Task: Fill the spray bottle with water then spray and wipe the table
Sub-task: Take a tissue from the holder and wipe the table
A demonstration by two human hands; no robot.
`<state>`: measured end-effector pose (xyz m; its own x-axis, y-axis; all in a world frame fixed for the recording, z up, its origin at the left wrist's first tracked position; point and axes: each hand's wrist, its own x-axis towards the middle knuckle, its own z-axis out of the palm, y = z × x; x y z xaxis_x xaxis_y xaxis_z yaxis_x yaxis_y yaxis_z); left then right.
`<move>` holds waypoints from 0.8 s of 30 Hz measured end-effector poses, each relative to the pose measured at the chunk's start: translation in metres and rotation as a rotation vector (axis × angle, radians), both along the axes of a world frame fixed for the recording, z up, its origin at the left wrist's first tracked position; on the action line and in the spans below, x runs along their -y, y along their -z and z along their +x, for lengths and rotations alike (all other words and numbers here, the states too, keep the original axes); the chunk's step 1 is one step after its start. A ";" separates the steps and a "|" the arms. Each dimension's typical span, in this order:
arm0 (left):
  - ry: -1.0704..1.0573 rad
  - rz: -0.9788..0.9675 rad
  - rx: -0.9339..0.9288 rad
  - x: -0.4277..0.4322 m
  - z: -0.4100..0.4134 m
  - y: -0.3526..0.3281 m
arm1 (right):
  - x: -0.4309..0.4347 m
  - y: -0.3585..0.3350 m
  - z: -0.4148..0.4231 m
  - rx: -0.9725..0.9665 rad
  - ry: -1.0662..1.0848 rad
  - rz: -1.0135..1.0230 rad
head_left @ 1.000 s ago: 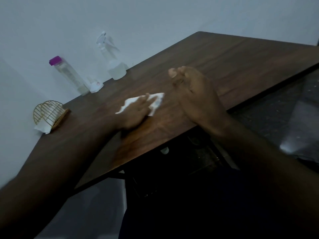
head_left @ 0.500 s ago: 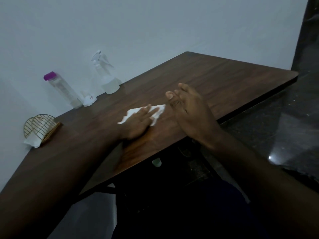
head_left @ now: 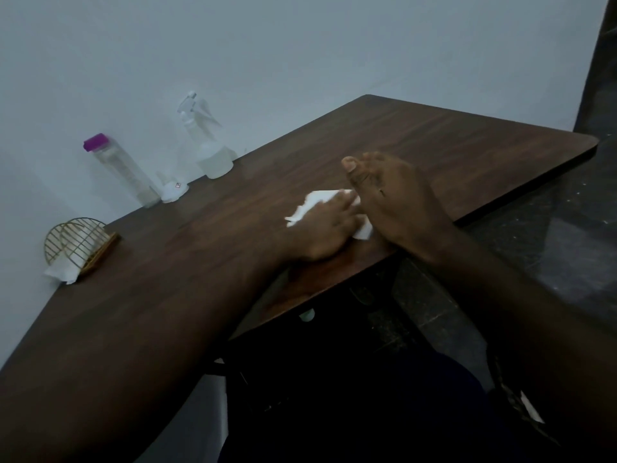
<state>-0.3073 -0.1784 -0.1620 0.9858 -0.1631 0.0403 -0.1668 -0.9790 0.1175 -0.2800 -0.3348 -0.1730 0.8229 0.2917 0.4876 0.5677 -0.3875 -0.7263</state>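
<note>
The left hand (head_left: 325, 228) lies flat on a white tissue (head_left: 317, 200) near the front edge of the dark wooden surface (head_left: 434, 135), its fingers (head_left: 344, 200) stretched out side by side and pressing the tissue down, so the paper shows past the fingertips and at the hand's right side. The right hand (head_left: 397, 198) stands on its edge just beside the left, touching the tissue's right end, fingers straight and close together, holding nothing. Along the far left edge, against the wall, the spray bottle (head_left: 208, 142) stands upright with clear liquid in its lower part. Beside it lies a small white cap (head_left: 173, 192), then a tall clear bottle with a purple lid (head_left: 117, 168). Nearer the left corner a gold wire napkin holder (head_left: 78, 243) sits with white napkins (head_left: 61, 272) poking out
</note>
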 end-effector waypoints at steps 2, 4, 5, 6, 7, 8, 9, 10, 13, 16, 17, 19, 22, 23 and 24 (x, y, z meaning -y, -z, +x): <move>-0.036 0.057 -0.037 -0.043 0.015 -0.002 | 0.002 0.006 0.011 0.012 0.051 -0.041; -0.243 0.131 -0.090 -0.097 0.029 0.010 | -0.001 0.011 0.017 -0.019 0.061 -0.109; -0.335 0.085 -0.066 -0.122 0.033 0.015 | -0.004 0.014 0.017 -0.032 0.048 -0.156; -0.420 0.065 -0.044 -0.125 0.033 0.010 | -0.008 0.016 0.016 -0.035 0.045 -0.210; -0.413 0.066 -0.052 -0.121 0.038 0.010 | -0.011 0.019 0.016 -0.018 0.048 -0.264; -0.354 0.035 -0.075 -0.106 0.040 0.007 | -0.013 0.022 0.017 0.004 0.051 -0.316; -0.229 -0.003 -0.065 -0.084 0.040 0.010 | -0.014 0.024 0.018 0.038 0.058 -0.351; -0.108 -0.029 -0.062 -0.055 0.027 0.008 | -0.015 0.025 0.018 0.073 0.068 -0.368; 0.185 -0.149 0.003 0.002 -0.008 0.006 | -0.016 0.027 0.022 0.089 0.045 -0.393; 0.400 -0.189 -0.054 0.000 -0.010 0.002 | -0.015 0.031 0.024 0.096 0.038 -0.454; 0.335 -0.190 -0.087 -0.016 0.006 0.003 | -0.014 0.031 0.024 0.098 0.037 -0.473; 0.033 -0.057 -0.113 -0.063 0.047 0.008 | -0.013 0.031 0.023 0.075 0.032 -0.510; -0.372 0.134 -0.166 -0.137 0.091 0.006 | -0.014 0.032 0.025 0.070 0.056 -0.556; -0.426 0.127 -0.141 -0.152 0.104 0.007 | -0.015 0.034 0.026 0.086 0.069 -0.567; -0.446 0.102 -0.111 -0.150 0.114 0.011 | -0.016 0.036 0.027 0.093 0.080 -0.578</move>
<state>-0.1928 -0.0289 -0.1725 0.9579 0.2799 -0.0638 0.2811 -0.9596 0.0106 -0.2532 -0.3186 -0.2089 0.8148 0.4703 0.3389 0.5715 -0.7499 -0.3334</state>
